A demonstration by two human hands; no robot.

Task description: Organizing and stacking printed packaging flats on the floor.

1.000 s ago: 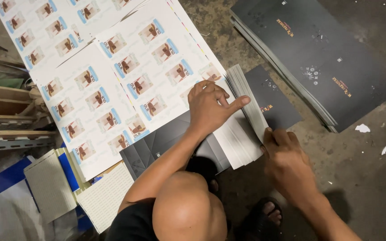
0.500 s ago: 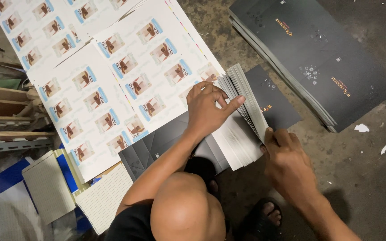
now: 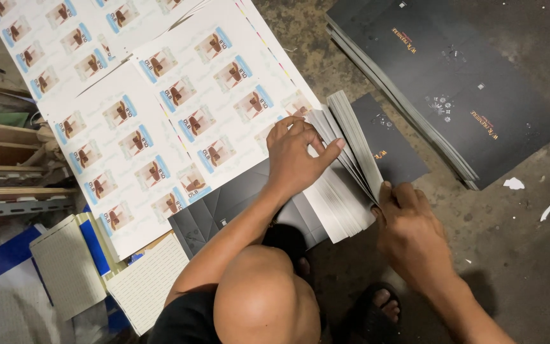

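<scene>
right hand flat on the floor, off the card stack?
No: the right hand grips the near edge of the fanned stack of dark cards, while the left hand presses on the fanned sheets.

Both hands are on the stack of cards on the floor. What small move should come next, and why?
Probably let the left hand press down the fanned cards, since the right hand lifts their edge and they stand spread apart above the dark sheet.

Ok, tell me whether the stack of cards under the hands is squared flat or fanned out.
Fanned out. The stack of cards splays apart at its edges: the left hand presses on it, and the right hand lifts its near edge.
</scene>
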